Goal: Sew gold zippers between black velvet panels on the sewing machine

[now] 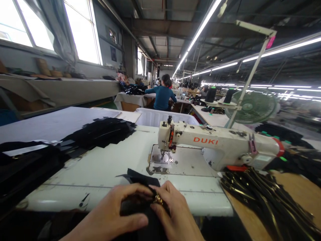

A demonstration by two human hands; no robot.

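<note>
My left hand (112,214) and my right hand (175,211) meet at the near edge of the white sewing table (105,167). Both are closed on a piece of black fabric (141,187) that carries a gold zipper pull (158,199). My right fingers pinch the fabric right at the pull, and my left thumb lies along the fabric's near side. The fabric's far corner rests flat on the table, short of the needle plate (163,159) of the white DUKI sewing machine (215,145).
Stacks of black cut pieces (100,132) lie at the left. A bundle of black zippers (265,197) lies on a wooden board at the right. A white bin (152,117), a green fan (253,105) and thread cones stand behind the machine. A person in a teal top (162,95) sits farther back.
</note>
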